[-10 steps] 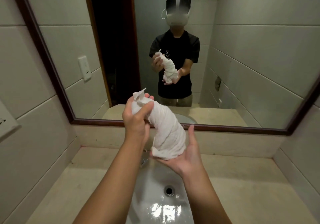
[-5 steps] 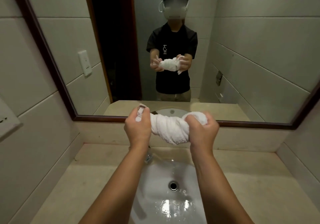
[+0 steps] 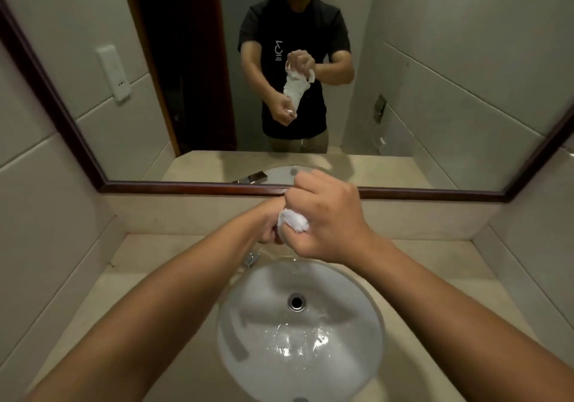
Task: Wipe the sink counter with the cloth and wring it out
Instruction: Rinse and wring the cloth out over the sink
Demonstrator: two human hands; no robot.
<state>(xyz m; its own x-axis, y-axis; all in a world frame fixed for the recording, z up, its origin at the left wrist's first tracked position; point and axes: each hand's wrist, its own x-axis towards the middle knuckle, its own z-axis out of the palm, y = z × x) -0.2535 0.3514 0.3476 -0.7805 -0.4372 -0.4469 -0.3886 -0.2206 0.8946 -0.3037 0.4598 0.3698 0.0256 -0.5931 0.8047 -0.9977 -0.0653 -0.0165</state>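
Nearest is the glossy white oval sink basin [image 3: 299, 330], wet, set in the beige stone desk [image 3: 441, 280]. Above its far rim the right hand [image 3: 329, 224] and left hand [image 3: 268, 226] have their fingers curled tight round a small white terry cloth [image 3: 293, 221]. The mirror [image 3: 435, 75] beyond shows it twisted between the fists; it looks soft, light and sodden, so gripping each end seems best.

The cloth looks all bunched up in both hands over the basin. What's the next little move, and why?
Probably one more opposite twist. Both the right hand and the left hand grip the white cloth above the sink, whose bowl shows water, so any drips should land there.
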